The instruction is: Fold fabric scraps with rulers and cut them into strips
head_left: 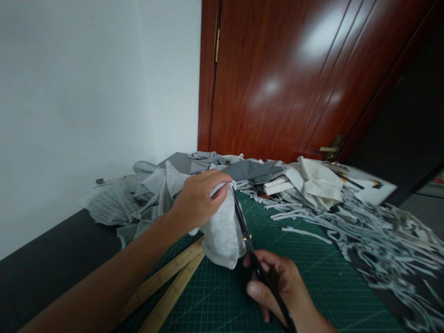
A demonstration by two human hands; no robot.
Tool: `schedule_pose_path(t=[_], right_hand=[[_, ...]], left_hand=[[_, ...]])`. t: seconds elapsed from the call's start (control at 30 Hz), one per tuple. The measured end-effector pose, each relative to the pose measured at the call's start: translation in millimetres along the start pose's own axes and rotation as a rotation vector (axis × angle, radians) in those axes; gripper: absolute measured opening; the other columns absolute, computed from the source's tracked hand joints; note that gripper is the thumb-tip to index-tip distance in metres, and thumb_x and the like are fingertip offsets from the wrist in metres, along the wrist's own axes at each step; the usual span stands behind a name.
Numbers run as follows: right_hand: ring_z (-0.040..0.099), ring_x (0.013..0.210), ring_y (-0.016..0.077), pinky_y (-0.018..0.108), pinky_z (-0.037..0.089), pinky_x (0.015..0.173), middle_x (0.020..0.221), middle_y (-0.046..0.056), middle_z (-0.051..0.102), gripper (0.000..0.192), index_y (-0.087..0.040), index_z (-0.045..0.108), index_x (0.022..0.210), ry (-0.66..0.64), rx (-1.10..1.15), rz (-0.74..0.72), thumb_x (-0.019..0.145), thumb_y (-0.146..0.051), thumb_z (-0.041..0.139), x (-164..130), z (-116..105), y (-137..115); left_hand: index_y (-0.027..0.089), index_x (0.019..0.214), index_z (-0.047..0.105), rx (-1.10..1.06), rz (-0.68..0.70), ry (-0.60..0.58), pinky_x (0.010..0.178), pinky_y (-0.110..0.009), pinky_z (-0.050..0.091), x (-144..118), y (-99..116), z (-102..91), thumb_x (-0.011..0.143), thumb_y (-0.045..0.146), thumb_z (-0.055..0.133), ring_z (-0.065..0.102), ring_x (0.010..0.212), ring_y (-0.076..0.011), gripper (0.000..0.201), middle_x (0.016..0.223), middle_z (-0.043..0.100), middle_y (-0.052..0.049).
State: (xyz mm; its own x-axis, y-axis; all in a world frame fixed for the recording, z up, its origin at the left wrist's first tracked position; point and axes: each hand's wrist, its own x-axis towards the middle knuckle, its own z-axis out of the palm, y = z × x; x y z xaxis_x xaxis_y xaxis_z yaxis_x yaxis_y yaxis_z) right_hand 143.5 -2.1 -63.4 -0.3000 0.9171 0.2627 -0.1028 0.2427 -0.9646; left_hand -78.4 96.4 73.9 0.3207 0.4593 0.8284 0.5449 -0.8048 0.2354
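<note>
My left hand (203, 196) is closed on the top edge of a light grey piece of fabric (222, 231), which hangs down above the green cutting mat (277, 273). In my right hand (277, 282) are black-handled scissors (247, 238), with fingers wrapped round the handles. The blades point up and away along the right side of the fabric, and their tips reach its upper corner near my left fingertips. How far the blades are apart I cannot tell. Beneath my left forearm, two wooden rulers (169, 282) lie crossed on the mat.
Grey fabric scraps (118, 199) are heaped on the left against the white wall. Cream and grey pieces (319, 182) lie at the back. Many thin cut strips (374, 240) spread over the right side, with one single strip (307, 235) on the mat. A wooden door (277, 92) stands behind.
</note>
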Motion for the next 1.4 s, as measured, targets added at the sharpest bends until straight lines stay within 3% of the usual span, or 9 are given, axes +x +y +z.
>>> schedule_pose_path(t=[0.17,0.27,0.37,0.47,0.6,0.8,0.97,1.2,1.4], right_hand=[[0.040,0.034,0.0030,0.011,0.035,0.033,0.057,-0.009,0.053,0.042,-0.018,0.072,0.104,-0.010,0.005,0.012,0.083,-0.051,0.086,1,0,-3],[0.039,0.035,0.0028,0.011,0.035,0.034,0.058,-0.008,0.055,0.043,-0.017,0.073,0.103,-0.030,-0.006,0.023,0.082,-0.052,0.087,2,2,-7],[0.040,0.036,0.0030,0.011,0.036,0.035,0.058,-0.008,0.053,0.041,-0.017,0.075,0.100,-0.038,-0.015,0.031,0.081,-0.050,0.089,2,2,-7],[0.040,0.035,0.0034,0.012,0.035,0.034,0.057,-0.008,0.052,0.040,-0.017,0.076,0.098,-0.033,-0.008,0.021,0.079,-0.049,0.090,2,2,-5],[0.038,0.036,0.0034,0.012,0.036,0.034,0.058,-0.008,0.052,0.042,-0.017,0.075,0.100,-0.057,-0.025,0.031,0.080,-0.051,0.089,1,1,-5],[0.039,0.036,0.0037,0.012,0.036,0.035,0.057,-0.009,0.051,0.042,-0.018,0.069,0.098,-0.095,-0.068,0.062,0.079,-0.050,0.089,-1,0,-13],[0.039,0.037,0.0033,0.011,0.037,0.034,0.058,-0.008,0.053,0.043,-0.018,0.069,0.099,-0.109,-0.066,0.067,0.078,-0.050,0.089,0,0,-16],[0.036,0.036,0.0030,0.011,0.036,0.033,0.058,-0.009,0.051,0.047,-0.018,0.068,0.100,-0.071,-0.001,0.034,0.077,-0.054,0.089,0,1,-6],[0.035,0.037,0.0037,0.012,0.036,0.033,0.058,-0.008,0.051,0.048,-0.019,0.071,0.103,-0.036,0.027,-0.003,0.080,-0.058,0.086,-2,3,-3]], left_hand=[[0.018,0.091,0.074,-0.009,-0.111,-0.025,0.074,-0.032,0.047,2,3,0.1,0.088,0.012,0.064,0.063,0.071,-0.0167,0.012,0.076,0.072,-0.001],[0.019,0.085,0.074,-0.068,-0.209,-0.020,0.070,-0.030,0.045,5,2,-1.5,0.086,0.014,0.063,0.062,0.072,-0.0172,0.011,0.078,0.071,-0.002],[0.019,0.079,0.071,-0.185,-0.314,-0.007,0.069,-0.030,0.047,7,-3,-3.1,0.083,0.018,0.063,0.065,0.077,-0.0188,0.009,0.084,0.071,-0.003],[0.019,0.078,0.067,-0.342,-0.430,0.000,0.066,-0.029,0.047,7,-7,-2.1,0.082,0.022,0.062,0.065,0.072,-0.0185,0.007,0.076,0.070,-0.002],[0.019,0.079,0.065,-0.519,-0.582,0.022,0.058,-0.028,0.043,6,-9,2.7,0.080,0.026,0.062,0.059,0.062,-0.0170,0.008,0.069,0.066,-0.001],[0.021,0.085,0.059,-0.724,-0.742,0.115,0.060,-0.028,0.045,5,-6,8.2,0.083,0.028,0.060,0.057,0.067,-0.0165,0.007,0.075,0.060,0.000],[0.026,0.113,0.062,-0.838,-0.756,0.090,0.055,-0.026,0.043,6,-3,7.0,0.085,0.022,0.060,0.059,0.062,-0.0174,0.028,0.071,0.060,0.002],[0.021,0.095,0.071,-0.931,-0.716,-0.004,0.060,-0.028,0.049,7,3,6.7,0.090,0.028,0.060,0.064,0.068,-0.0181,0.013,0.081,0.069,-0.003],[0.028,0.112,0.063,-1.016,-0.704,0.021,0.056,-0.028,0.048,6,11,8.4,0.088,0.026,0.064,0.061,0.059,-0.0175,0.024,0.068,0.062,0.003]])
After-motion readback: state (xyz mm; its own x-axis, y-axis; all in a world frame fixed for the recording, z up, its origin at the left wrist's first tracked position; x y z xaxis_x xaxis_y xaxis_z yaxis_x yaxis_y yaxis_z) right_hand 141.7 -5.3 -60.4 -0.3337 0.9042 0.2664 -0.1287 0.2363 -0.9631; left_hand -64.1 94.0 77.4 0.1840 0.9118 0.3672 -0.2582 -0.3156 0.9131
